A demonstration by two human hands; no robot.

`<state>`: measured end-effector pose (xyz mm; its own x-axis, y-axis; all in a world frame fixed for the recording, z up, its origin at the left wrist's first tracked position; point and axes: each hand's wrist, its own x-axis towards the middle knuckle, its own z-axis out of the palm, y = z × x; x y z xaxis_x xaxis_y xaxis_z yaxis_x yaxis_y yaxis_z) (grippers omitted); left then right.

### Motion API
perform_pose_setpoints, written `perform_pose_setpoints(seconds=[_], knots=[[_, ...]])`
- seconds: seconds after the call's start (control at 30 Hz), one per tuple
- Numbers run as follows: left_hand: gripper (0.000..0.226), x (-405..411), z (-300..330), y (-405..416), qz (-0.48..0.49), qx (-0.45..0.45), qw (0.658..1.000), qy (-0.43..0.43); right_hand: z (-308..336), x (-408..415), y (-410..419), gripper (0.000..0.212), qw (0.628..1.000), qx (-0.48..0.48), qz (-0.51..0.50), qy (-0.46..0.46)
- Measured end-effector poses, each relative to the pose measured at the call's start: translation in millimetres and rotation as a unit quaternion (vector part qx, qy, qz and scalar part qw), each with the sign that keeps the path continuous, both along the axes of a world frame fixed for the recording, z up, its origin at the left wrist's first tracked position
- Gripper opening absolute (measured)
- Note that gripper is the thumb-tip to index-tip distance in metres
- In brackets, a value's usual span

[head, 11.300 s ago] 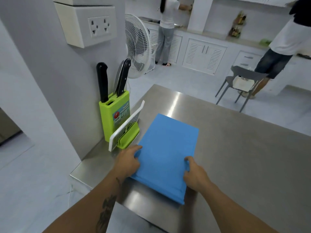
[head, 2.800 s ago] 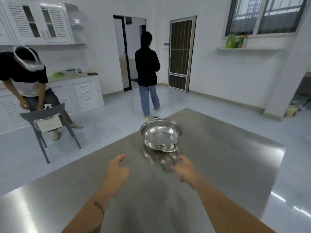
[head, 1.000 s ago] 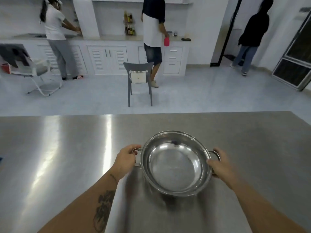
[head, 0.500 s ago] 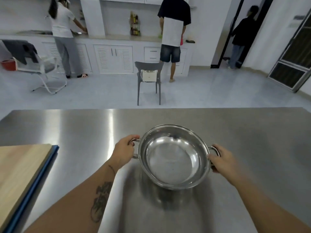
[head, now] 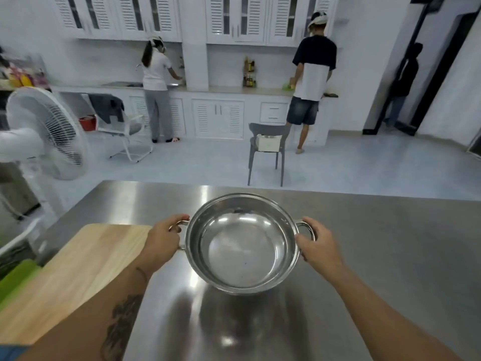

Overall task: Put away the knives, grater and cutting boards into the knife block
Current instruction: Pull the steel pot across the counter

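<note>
Far left, a white fan (head: 49, 131) stands on the floor beyond the steel table (head: 390, 256). At the table's near left edge there's a sliver of green board (head: 15, 277), and lying flat beside it the wooden cutting board (head: 70, 267), with a thin strip of blue (head: 10, 351) peeking out at the bottom corner under it. The knife block, knives and grater are out of view.

Now the left hand (head: 162, 242): fingers curled round the left loop handle of the steel pot (head: 243, 246), a tattooed forearm crossing over the wooden board's corner. The pot is empty, shiny, tilted a touch toward the camera, and whether its base sits on the table or hangs just above it I cannot tell. On the other side, the right hand (head: 318, 247) grips the right loop handle, fingers wrapped over it.

Behind the table, a grey chair (head: 268, 149) stands on the floor with a pale box on its seat. Along the back counter a person in a white top (head: 156, 87) works at the left, a person in a dark-and-white shirt and shorts (head: 311, 82) stands to the right, and a dark figure (head: 402, 84) is in the doorway at far right.
</note>
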<state>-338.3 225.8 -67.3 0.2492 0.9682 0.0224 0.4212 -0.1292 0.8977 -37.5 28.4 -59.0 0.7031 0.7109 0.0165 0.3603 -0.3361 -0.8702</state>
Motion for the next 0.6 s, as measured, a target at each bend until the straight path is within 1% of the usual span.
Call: perform_pose_setpoints(seconds=[0.1,0.2,0.3,0.4,0.5,0.6], knots=[[0.048,-38.1,10.8,-9.5,0.035,0.024,0.999,0.025,-3.9,-29.3,14.6,0.069,1.000,-0.008,0.027,-0.004],[0.048,-74.3,14.3,-11.1,0.050,0.049,0.997,0.042,-8.8,-58.9,27.7,0.063,0.999,-0.011,0.045,-0.004],[0.050,-107.0,20.3,-0.8,0.071,0.032,0.996,0.031,-4.6,-90.6,45.4,0.064,0.998,-0.013,0.057,-0.012],[0.047,-142.6,24.1,20.3,0.072,0.041,0.996,0.046,-0.6,-127.5,65.6,0.045,0.998,-0.002,0.062,-0.010],[0.047,-181.9,23.6,49.6,0.078,0.039,0.995,0.042,-4.5,-163.2,89.1,0.056,0.998,-0.008,0.062,-0.004],[0.055,-223.3,20.0,80.8,0.065,0.009,0.998,0.023,-10.6,-211.0,110.1,0.045,0.998,-0.009,0.066,0.019]])
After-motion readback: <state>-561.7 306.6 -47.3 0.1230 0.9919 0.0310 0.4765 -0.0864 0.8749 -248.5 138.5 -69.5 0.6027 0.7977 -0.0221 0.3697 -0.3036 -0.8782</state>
